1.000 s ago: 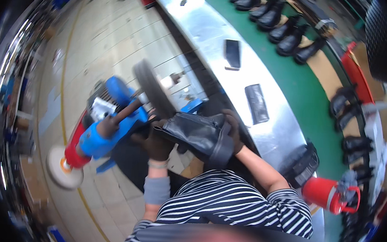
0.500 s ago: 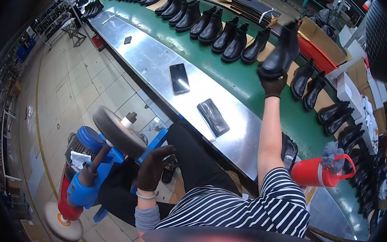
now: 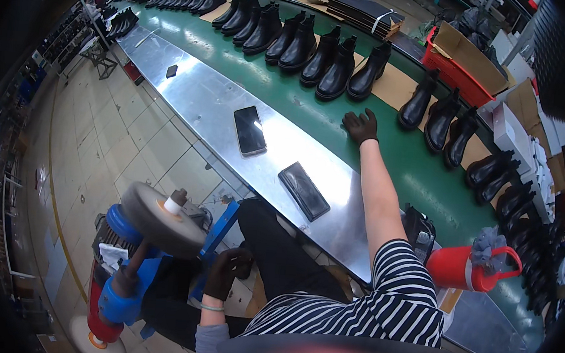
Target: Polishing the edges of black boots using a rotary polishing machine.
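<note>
My right hand [image 3: 361, 125], in a dark brown glove, hovers over the green conveyor belt [image 3: 301, 108] with its fingers apart and nothing in them. Just beyond it stands a black ankle boot [image 3: 369, 72], the nearest of a long row. To its right is another black boot [image 3: 416, 101], upright on brown card and apart from the hand. Down by my lap, my left hand [image 3: 225, 273], also gloved, is empty with its fingers loosely bent. Left of it is a large round polishing wheel [image 3: 160, 218] on a blue machine [image 3: 120, 296]; hand and wheel are apart.
A metal ledge [image 3: 272, 139] along the belt carries a phone [image 3: 250, 131], a dark wallet [image 3: 304, 190] and a small black object [image 3: 172, 71]. Near my right elbow are a red flask [image 3: 451, 267] and a black bag [image 3: 417, 230]. A red crate [image 3: 459, 77] stands behind the boots.
My right hand has let go of the black boot, which now stands on the belt, and has drawn back to the left. My left hand has lowered slightly and its fingers bend more.
</note>
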A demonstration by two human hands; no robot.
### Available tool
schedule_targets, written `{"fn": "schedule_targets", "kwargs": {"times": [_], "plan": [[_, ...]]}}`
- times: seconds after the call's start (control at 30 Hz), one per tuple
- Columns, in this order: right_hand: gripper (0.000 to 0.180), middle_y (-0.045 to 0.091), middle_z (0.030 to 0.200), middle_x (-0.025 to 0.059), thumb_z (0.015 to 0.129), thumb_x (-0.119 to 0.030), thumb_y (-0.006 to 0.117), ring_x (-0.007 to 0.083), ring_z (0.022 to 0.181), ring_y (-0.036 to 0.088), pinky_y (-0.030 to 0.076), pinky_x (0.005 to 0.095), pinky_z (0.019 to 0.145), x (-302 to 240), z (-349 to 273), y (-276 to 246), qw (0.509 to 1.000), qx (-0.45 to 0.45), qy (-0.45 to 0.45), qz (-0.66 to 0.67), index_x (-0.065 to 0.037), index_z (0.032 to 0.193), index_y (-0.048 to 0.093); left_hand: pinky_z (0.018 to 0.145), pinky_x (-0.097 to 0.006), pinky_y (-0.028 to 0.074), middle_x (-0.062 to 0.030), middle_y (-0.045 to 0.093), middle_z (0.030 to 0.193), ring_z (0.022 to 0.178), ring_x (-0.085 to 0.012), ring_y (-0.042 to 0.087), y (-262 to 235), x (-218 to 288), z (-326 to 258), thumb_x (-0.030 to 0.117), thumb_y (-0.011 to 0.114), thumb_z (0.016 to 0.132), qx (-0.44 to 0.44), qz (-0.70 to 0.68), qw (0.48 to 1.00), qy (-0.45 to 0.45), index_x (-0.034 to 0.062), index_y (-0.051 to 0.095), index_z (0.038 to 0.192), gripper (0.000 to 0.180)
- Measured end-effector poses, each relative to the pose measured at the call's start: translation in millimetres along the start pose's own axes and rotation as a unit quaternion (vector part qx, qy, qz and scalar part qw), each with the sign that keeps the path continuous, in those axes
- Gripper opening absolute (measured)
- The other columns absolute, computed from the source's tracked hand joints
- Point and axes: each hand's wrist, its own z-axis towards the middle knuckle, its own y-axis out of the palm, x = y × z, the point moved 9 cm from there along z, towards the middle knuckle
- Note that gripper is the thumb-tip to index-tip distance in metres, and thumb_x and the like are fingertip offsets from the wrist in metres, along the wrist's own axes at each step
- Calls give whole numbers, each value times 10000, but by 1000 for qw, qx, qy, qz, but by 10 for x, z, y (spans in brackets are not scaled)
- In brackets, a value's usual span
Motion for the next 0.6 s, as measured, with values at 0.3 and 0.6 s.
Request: {"fn": "schedule_targets", "kwargs": {"times": [0.3, 0.6], "plan": [[779, 424, 1361, 145, 699, -473, 703, 313, 1289, 336, 248, 512, 1066, -323, 878, 605, 992, 34, -70, -100, -109, 1317, 398, 873, -432, 487, -148, 596, 1170, 1083, -309, 576, -442, -750, 88, 361, 458, 943, 85, -137, 977, -142, 58, 562, 1152, 383], [533, 501, 1301, 118, 792, -185, 604, 324, 1190, 463, 351, 537, 1034, -2396, 494, 524, 745, -7, -479, -464, -50, 1281, 442, 851, -431, 501, -144, 601, 1152, 1069, -319, 585, -357, -850, 413, 342, 495, 928, 50, -184, 968, -163, 51, 567, 1145, 371]]}}
